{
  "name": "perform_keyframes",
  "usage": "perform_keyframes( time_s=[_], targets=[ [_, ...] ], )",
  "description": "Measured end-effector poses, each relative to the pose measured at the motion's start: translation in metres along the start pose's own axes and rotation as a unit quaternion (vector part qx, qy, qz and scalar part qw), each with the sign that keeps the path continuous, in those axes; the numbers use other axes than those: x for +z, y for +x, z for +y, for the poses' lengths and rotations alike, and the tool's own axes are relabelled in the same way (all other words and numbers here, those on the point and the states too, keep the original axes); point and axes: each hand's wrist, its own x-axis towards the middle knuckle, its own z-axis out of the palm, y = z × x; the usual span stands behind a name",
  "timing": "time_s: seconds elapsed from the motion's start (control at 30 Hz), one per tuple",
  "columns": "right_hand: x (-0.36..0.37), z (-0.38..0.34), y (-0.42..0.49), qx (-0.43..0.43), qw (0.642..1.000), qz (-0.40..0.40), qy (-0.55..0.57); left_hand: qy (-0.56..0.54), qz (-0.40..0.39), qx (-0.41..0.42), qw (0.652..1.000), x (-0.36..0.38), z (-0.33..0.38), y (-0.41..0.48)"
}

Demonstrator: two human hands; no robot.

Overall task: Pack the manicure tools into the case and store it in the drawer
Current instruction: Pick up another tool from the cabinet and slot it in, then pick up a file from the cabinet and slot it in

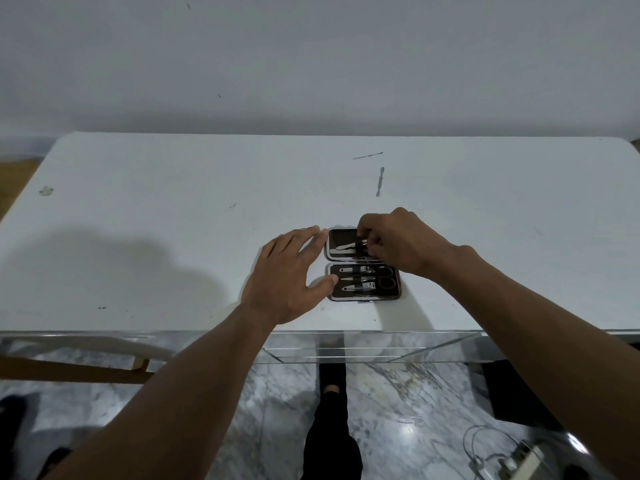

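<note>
Case (363, 265): lies open and flat on the white table (173, 220), near its front edge, two dark-lined halves joined at a hinge.
Near half: holds clippers (360, 279) and small scissors (382, 278) strapped in a row.
Far half: one pale tool (343, 249) sits in it; the rest is hidden by the right hand.
Left hand (287, 275): released, fingers spread flat — fingertips at the far half's left edge, thumb touching the near half's left edge, gripping nothing.
Right hand (394, 242): fingers pinched together over the far half, on a thin dark tool (362, 242) — which tool it is cannot be told.
Loose tools: a thin metal stick (367, 155) and a flat grey pusher (380, 181) lie farther back on the table, well apart from the case.
Drawer (343, 351): clear, pulled out below the table's front edge.
Floor (398, 403): grey marble.
</note>
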Motion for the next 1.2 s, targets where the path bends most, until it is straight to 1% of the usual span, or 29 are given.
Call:
perform_keyframes(
  time_s=[0.27,0.43,0.53,0.6,0.7,0.83,0.9,1.0,1.2],
  targets=[
    [-0.007,0.008,-0.002,0.022,0.999,0.025,0.024,0.003,0.0,-0.001,1.0,-0.001,0.001,-0.001],
    [-0.013,0.013,0.009,0.049,0.996,0.071,0.023,0.002,-0.005,-0.003,1.0,-0.001,0.001,0.0],
    [-0.017,0.018,0.023,0.091,0.99,0.109,0.005,-0.003,-0.005,-0.003,1.0,-0.002,0.001,0.0],
    [-0.018,0.021,0.034,0.122,0.985,0.121,-0.013,-0.007,-0.006,-0.003,1.0,-0.002,0.001,0.0],
    [-0.019,0.024,0.048,0.138,0.985,0.1,-0.036,-0.01,-0.006,-0.004,1.0,-0.003,0.001,0.0],
    [-0.02,0.03,0.063,0.116,0.99,0.052,-0.057,-0.009,-0.01,-0.008,1.0,-0.004,0.001,0.001],
    [-0.019,0.033,0.068,0.103,0.991,0.043,-0.071,-0.009,-0.013,-0.009,1.0,-0.004,0.001,0.001],
    [-0.018,0.037,0.074,0.101,0.991,0.043,-0.079,-0.011,-0.017,-0.01,1.0,-0.004,0.002,0.001],
    [-0.02,0.045,0.079,0.144,0.986,0.071,-0.047,-0.009,-0.016,-0.009,1.0,-0.005,0.003,0.001]
  ],
)
